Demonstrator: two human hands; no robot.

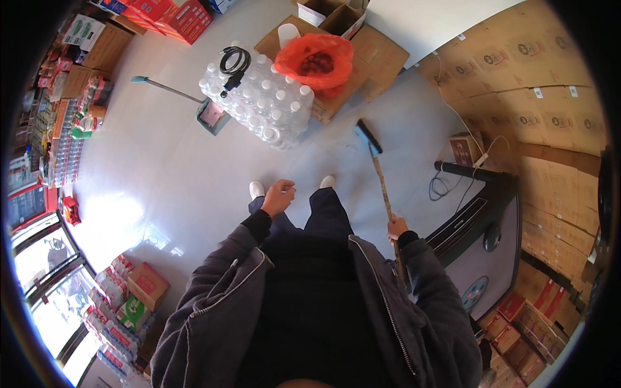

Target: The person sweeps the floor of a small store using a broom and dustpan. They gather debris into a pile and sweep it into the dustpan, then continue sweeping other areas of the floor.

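Note:
My right hand (398, 228) is closed around the stick handle of a broom (381, 182). The dark bristles and blue head of the broom (368, 136) rest on the floor ahead and to the right. My left hand (280, 198) hangs over my left leg, its fingers loosely bent, with no object visible in it. Beyond my feet stands a pack of clear plastic bottles (271, 104) with white caps. A black coiled cable (235, 65) lies on top of it. Left of the bottles is a long-handled dustpan (213, 116) with something pinkish in its pan.
Flattened cardboard (381, 58) lies behind a red plastic bag (315, 56) of round reddish things. A dark-framed cabinet-like unit (478, 228) and stacked cartons (514, 106) bound the right side. Shelved goods (65, 140) and packed bottles (114, 334) line the left, near glass doors (48, 252).

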